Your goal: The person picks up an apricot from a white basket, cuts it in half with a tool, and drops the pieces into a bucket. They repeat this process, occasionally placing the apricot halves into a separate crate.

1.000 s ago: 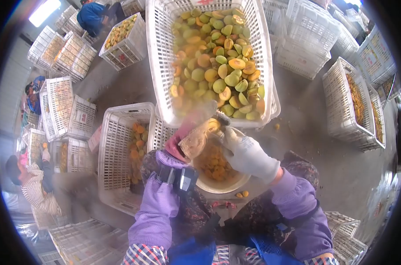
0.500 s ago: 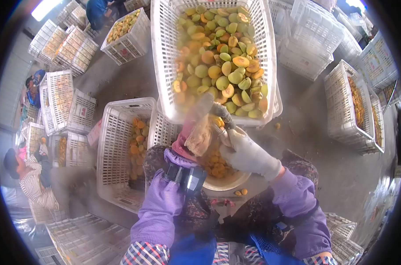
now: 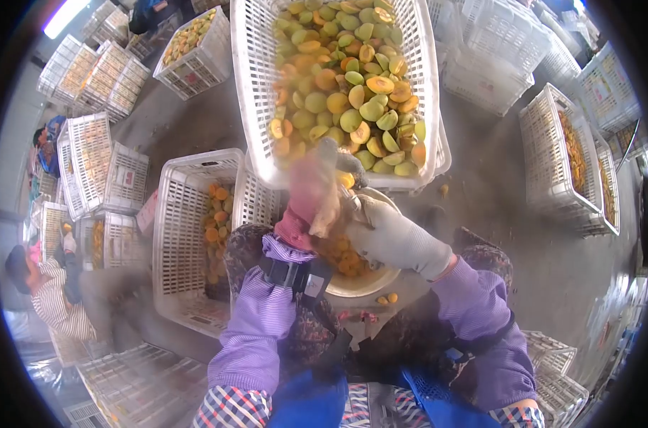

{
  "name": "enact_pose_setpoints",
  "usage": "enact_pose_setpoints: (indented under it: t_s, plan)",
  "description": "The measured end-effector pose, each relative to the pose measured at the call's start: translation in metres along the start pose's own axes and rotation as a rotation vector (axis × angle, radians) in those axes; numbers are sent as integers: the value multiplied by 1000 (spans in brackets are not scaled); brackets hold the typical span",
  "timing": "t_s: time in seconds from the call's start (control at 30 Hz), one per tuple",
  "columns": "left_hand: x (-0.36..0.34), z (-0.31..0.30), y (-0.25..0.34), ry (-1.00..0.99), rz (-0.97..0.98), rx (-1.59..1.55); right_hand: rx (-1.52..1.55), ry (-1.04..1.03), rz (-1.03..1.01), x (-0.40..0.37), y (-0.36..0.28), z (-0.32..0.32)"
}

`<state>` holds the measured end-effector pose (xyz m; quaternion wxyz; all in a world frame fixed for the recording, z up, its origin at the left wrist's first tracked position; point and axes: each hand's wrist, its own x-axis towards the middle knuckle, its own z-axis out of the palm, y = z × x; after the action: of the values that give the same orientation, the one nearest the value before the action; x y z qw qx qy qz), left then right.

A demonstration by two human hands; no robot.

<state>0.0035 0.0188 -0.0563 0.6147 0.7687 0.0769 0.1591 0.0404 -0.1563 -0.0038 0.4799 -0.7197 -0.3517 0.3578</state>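
Observation:
My left hand (image 3: 308, 196), in a pink and grey glove, is closed on a yellow-orange fruit half (image 3: 347, 180), like a peach or apricot. Motion blur smears part of this glove. Close beside it, my right hand (image 3: 395, 234) wears a whitish glove. Its fingers are curled, and what they grip is too hard to see. Under both hands stands a pale bowl (image 3: 389, 280) with orange fruit pieces (image 3: 352, 262) in it. Just ahead, a large white crate (image 3: 429, 93) holds many green and orange fruit halves (image 3: 359, 107).
Left of my knees stands another white crate (image 3: 172, 242) with orange fruit. Two small fruit pieces (image 3: 386, 298) lie by the bowl. Crates of orange pieces (image 3: 572, 160) stand at right. A person in a striped top (image 3: 60, 307) sits at far left, among stacked crates (image 3: 88, 160).
My right hand has shifted slightly down and left, nearer the bowl. The fruit half stays in my left hand, which has turned a little. The whole view has moved slightly.

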Motion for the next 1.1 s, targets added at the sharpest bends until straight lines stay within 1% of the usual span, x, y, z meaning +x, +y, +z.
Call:
enact_pose_setpoints:
  t_s: [0.03,0.07,0.1,0.13,0.17,0.2,0.27,0.33,0.43,0.53,0.57,0.6,0.63,0.67,0.7,0.73,0.8,0.87,0.9,0.93,0.97,1.03,1.1]
  plan:
    - [0,-2,-4,-12,73,15,91,-75,106,0,-5,-3]
    - [0,-4,-8,-24,146,28,-33,-15,16,1,3,0]
    - [-1,3,-25,5,66,-168,-156,44,-75,2,19,6]
    - [-2,5,-23,9,-29,-306,-279,102,-166,2,25,8]
    - [-3,7,-20,26,-123,-446,-281,87,-170,2,30,8]
    - [-5,7,-16,11,-171,-551,-281,76,-172,1,33,7]
    - [-9,6,5,-42,-214,-652,-304,70,-189,-1,37,6]
    - [-12,3,19,-90,-211,-674,-344,62,-222,-1,40,8]
    - [-9,3,23,-95,-172,-643,-185,173,-235,1,35,13]
    - [0,9,25,-25,-82,-500,330,-17,269,2,7,1]
    - [-1,12,27,0,-52,-456,356,-32,371,-1,-7,-4]
    - [-2,15,29,15,-42,-459,333,-40,323,0,-8,-4]
    - [-7,17,30,8,-70,-574,314,-49,279,0,-7,-2]
    - [-9,16,31,-31,-173,-795,297,-58,242,-2,-5,1]
    - [-11,14,31,-47,-289,-1013,109,20,68,-2,9,8]
    - [-10,12,29,-56,-322,-1077,-88,98,-118,3,30,12]
    - [-10,10,25,-82,-387,-1200,-290,174,-303,5,38,15]
    - [-16,11,14,65,-101,-731,-302,174,-297,6,32,14]
    - [-23,9,10,80,48,-397,-326,181,-320,7,33,15]
    - [-30,7,7,143,183,-61,-350,188,-341,8,36,17]
    - [-39,-1,7,152,327,374,-364,174,-328,9,36,17]
    - [-42,-9,3,146,403,699,-384,123,-267,10,33,16]
    - [-34,-10,6,121,282,471,-424,112,-272,8,24,9]
